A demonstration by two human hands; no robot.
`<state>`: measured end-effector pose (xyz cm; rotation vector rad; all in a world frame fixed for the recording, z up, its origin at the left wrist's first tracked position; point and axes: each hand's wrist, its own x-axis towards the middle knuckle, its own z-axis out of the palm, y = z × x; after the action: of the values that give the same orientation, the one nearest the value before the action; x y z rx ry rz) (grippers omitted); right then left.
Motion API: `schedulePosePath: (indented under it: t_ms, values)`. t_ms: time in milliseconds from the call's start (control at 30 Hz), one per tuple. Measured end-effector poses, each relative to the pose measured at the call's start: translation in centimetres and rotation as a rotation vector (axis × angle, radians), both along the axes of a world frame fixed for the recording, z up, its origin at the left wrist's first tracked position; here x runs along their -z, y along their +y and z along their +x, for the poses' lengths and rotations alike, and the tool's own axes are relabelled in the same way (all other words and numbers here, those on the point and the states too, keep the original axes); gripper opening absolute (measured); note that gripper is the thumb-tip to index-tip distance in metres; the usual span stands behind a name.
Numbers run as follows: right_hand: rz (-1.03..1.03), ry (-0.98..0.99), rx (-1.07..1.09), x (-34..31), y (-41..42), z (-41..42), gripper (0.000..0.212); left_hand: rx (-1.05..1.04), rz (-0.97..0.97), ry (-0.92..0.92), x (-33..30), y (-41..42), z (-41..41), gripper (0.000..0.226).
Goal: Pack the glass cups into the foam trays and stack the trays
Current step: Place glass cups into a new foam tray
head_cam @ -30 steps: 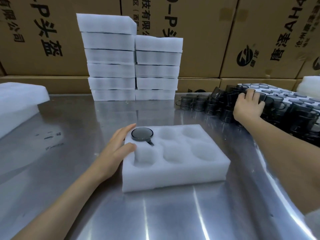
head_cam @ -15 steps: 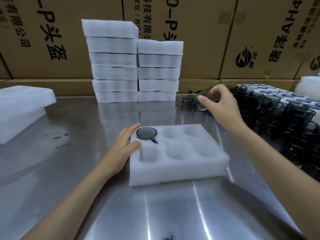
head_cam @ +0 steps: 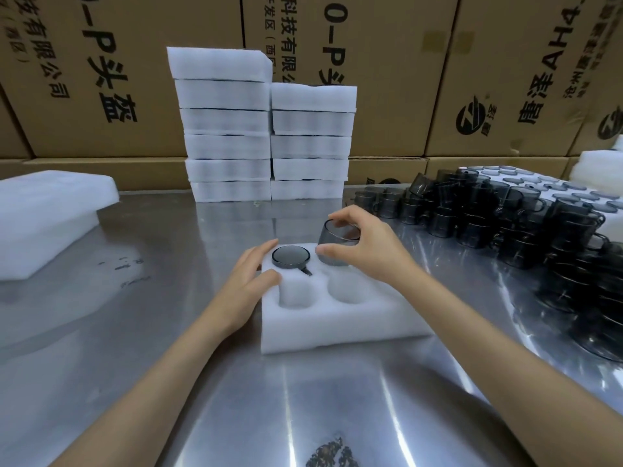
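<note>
A white foam tray (head_cam: 340, 326) with round pockets lies on the steel table in front of me. One smoky grey glass cup (head_cam: 290, 257) sits upside down in its far-left pocket. My left hand (head_cam: 251, 283) rests on the tray's left edge, thumb on the foam beside that cup. My right hand (head_cam: 367, 249) grips a second grey glass cup (head_cam: 337, 246), tilted, over the far-middle pocket. The tray's right pockets are hidden by my right arm. A crowd of loose grey cups (head_cam: 478, 217) stands at the right.
Two stacks of packed foam trays (head_cam: 263, 143) stand at the back against cardboard boxes (head_cam: 438, 75). More foam (head_cam: 47, 217) lies at the left. A foam sheet with cups (head_cam: 553, 187) sits far right. A dark smudge (head_cam: 332, 453) marks the table near me.
My right hand took a cup from the pile at the right and carried it left and down to the tray. My left hand stayed on the tray's left edge.
</note>
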<state>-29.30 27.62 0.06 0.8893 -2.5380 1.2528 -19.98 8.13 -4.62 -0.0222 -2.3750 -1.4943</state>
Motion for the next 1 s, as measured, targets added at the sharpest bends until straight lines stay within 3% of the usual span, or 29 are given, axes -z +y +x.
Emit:
schedulePosePath:
  t_ms: [300, 400, 633, 867, 1000]
  values:
    - [0.249, 0.166, 0.052, 0.3, -0.6, 0.1, 0.063, -0.002, -0.007, -0.004, 0.0, 0.1, -0.1, 0.057]
    - [0.271, 0.143, 0.030, 0.3, -0.6, 0.2, 0.069, -0.006, -0.004, -0.009, -0.1, 0.3, 0.1, 0.059]
    - [-0.082, 0.010, -0.040, -1.2, 2.6, 0.2, 0.052, -0.020, 0.007, 0.038, -2.2, 0.9, 1.1, 0.067]
    - [0.150, -0.015, -0.084, 0.0, 3.7, 0.2, 0.043, 0.150, -0.575, 0.011, -5.3, 4.3, 1.8, 0.065]
    - [0.126, -0.010, -0.062, -0.1, 3.8, 0.3, 0.043, 0.211, -0.667, -0.093, -5.0, 4.9, 2.1, 0.066]
